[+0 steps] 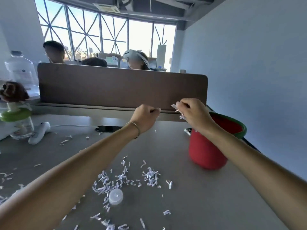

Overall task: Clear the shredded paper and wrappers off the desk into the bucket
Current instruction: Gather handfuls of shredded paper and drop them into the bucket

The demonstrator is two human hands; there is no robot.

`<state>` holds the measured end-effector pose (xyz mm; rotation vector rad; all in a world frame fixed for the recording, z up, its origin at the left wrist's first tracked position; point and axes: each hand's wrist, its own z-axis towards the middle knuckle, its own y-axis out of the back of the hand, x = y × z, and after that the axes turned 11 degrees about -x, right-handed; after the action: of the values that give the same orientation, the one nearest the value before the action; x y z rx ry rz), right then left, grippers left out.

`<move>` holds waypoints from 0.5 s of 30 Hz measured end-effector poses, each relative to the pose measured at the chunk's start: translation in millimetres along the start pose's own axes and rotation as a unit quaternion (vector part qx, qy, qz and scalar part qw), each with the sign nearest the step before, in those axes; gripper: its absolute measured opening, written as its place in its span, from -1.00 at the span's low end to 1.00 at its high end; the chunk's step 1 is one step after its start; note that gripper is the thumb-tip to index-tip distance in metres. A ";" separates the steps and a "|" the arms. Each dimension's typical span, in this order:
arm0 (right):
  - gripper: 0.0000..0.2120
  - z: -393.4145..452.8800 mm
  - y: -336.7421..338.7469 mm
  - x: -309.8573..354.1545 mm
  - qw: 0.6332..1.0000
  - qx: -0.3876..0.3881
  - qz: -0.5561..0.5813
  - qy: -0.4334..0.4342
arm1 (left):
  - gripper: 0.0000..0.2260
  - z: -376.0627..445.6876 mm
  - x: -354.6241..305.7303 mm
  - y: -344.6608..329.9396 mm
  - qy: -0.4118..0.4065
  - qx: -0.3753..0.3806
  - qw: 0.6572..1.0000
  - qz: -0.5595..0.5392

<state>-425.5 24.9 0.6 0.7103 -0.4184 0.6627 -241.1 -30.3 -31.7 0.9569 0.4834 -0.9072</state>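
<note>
The right hand [192, 112] pinches shredded paper [178, 110] in its fingers beside the red bucket [206, 151]; the left hand [146, 117] has its fingers curled together, its contents hidden.

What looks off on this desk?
Shredded paper is strewn over the desk around a loose white cap, with more near the left edge. The red bucket stands upright; nothing looks damaged.
</note>
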 end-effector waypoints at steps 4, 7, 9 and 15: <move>-0.58 27.7 34.4 -33.2 0.996 -0.015 -0.077 -0.030 | -0.53 21.4 -33.4 -30.8 -0.010 0.014 0.999 -0.030; -0.57 36.9 52.5 -66.1 0.993 -0.005 -0.097 -0.063 | -0.51 32.3 -53.8 -54.5 -0.030 0.031 0.998 -0.043; -0.54 37.3 62.2 -82.5 0.991 0.006 -0.114 -0.070 | -0.51 38.6 -64.4 -69.2 -0.037 0.042 0.997 -0.053; -0.59 40.3 83.4 -107.6 0.981 0.041 -0.178 -0.068 | -0.53 50.6 -90.5 -107.1 -0.053 0.062 0.995 -0.057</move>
<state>-565.1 -0.3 6.6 0.8862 -0.3788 0.2948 -381.8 -62.0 6.2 0.9962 0.3983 -1.0967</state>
